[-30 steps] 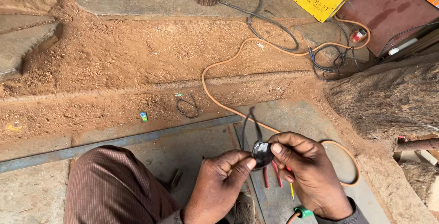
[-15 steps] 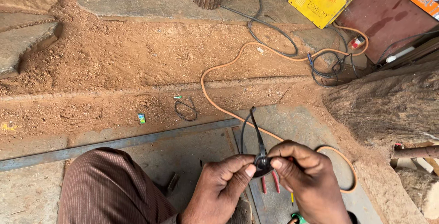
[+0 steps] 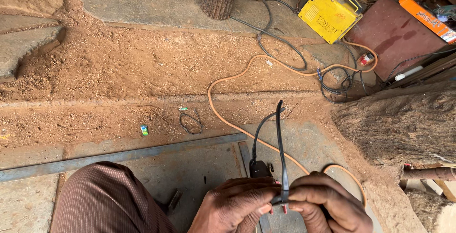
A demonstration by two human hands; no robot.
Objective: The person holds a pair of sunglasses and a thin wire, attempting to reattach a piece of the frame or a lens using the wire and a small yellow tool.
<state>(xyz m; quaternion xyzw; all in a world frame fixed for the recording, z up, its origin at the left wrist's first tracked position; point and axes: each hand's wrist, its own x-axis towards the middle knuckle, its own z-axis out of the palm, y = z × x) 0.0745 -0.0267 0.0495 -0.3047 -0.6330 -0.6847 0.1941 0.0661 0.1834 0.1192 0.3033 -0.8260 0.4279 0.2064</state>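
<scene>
Pinching black cable [image 3: 282,157] between left hand [image 3: 237,204] and right hand [image 3: 327,204]

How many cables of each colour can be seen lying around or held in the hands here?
Black cable held in the hands: 1
Orange cable on the ground: 1
Black cable near the yellow box: 1
Small dark wire loop on the dirt: 1
Total: 4

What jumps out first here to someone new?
Bottom centre, the left hand and right hand pinch a thin black cable that rises upright between them. Top right, a bright yellow box-shaped machine sits on the ground. An orange cable snakes from it across the reddish dirt toward the hands.
</scene>
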